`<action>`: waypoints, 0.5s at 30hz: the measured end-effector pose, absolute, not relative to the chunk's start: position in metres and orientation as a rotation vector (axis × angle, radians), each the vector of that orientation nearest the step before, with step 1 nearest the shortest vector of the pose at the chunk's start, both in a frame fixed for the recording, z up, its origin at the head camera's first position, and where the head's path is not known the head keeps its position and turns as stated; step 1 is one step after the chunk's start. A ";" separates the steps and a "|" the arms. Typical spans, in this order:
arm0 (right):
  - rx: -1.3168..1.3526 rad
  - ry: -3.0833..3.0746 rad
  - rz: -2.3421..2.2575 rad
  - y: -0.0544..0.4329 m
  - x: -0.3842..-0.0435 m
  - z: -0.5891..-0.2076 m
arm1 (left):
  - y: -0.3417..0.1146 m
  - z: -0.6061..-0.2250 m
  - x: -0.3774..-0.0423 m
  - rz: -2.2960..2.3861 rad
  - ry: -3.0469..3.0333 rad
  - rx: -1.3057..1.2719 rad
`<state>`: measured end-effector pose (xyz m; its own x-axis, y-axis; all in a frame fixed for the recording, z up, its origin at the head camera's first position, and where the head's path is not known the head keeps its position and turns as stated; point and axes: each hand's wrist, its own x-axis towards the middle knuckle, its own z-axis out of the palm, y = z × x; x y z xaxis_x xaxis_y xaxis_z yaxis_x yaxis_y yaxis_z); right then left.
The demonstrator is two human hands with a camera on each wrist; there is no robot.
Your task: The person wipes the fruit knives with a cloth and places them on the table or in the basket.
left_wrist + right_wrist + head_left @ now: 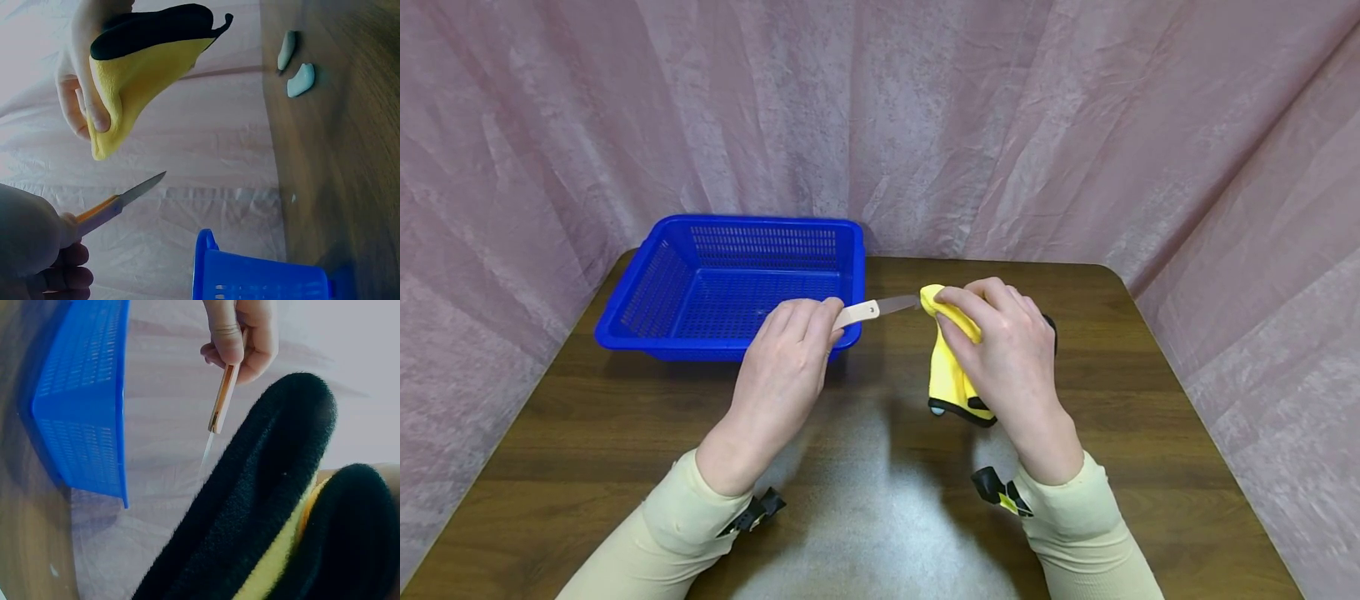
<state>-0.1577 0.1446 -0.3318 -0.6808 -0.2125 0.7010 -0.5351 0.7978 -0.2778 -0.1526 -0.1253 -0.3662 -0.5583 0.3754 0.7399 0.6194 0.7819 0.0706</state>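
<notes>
My left hand [784, 360] grips the cream handle of a small knife [859, 313], its blade pointing right. The bare blade shows in the left wrist view, where the knife [119, 205] slants up toward the cloth. With thumb and fingertips my right hand [1011, 354] pinches a folded cloth [949, 367], yellow on one face and black on the other, raised over the table. In the head view the blade tip comes right up to the pinched corner; from the left wrist a gap shows between the blade and the cloth [134, 84].
A blue plastic basket [730, 343] stands at the back left, close behind my left hand. Two small pale pieces lie on the wooden table [337, 156]: a longish one [287, 50] and a bluish-white one [301, 80]. Pink curtains [925, 125] hang around the table.
</notes>
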 end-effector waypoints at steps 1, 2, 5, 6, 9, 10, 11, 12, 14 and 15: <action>0.550 -2.306 0.619 0.145 -0.158 -0.332 | -0.125 -0.367 -0.153 -0.419 -2.221 -0.735; 0.550 -2.306 0.621 0.145 -0.158 -0.332 | -0.125 -0.367 -0.153 -0.419 -2.217 -0.737; 0.548 -2.309 0.629 0.144 -0.158 -0.332 | -0.125 -0.367 -0.154 -0.418 -2.209 -0.747; 0.548 -2.311 0.634 0.144 -0.158 -0.332 | -0.125 -0.367 -0.154 -0.419 -2.208 -0.749; 0.547 -2.316 0.649 0.143 -0.158 -0.332 | -0.125 -0.367 -0.154 -0.421 -2.208 -0.746; 0.547 -2.318 0.652 0.143 -0.157 -0.332 | -0.125 -0.367 -0.154 -0.419 -2.210 -0.741; 0.547 -2.319 0.655 0.143 -0.157 -0.332 | -0.125 -0.366 -0.154 -0.415 -2.214 -0.735; 0.548 -2.320 0.656 0.143 -0.157 -0.332 | -0.125 -0.366 -0.154 -0.408 -2.221 -0.728; 0.550 -2.321 0.653 0.142 -0.157 -0.332 | -0.125 -0.365 -0.154 -0.396 -2.229 -0.714; 0.551 -2.321 0.652 0.142 -0.157 -0.332 | -0.125 -0.365 -0.154 -0.387 -2.234 -0.708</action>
<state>-0.1570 0.1421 -0.3323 -0.6962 -0.2095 0.6866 -0.5363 0.7876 -0.3035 -0.1538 -0.1252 -0.3652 -0.5675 0.3692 0.7359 0.5955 0.8014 0.0571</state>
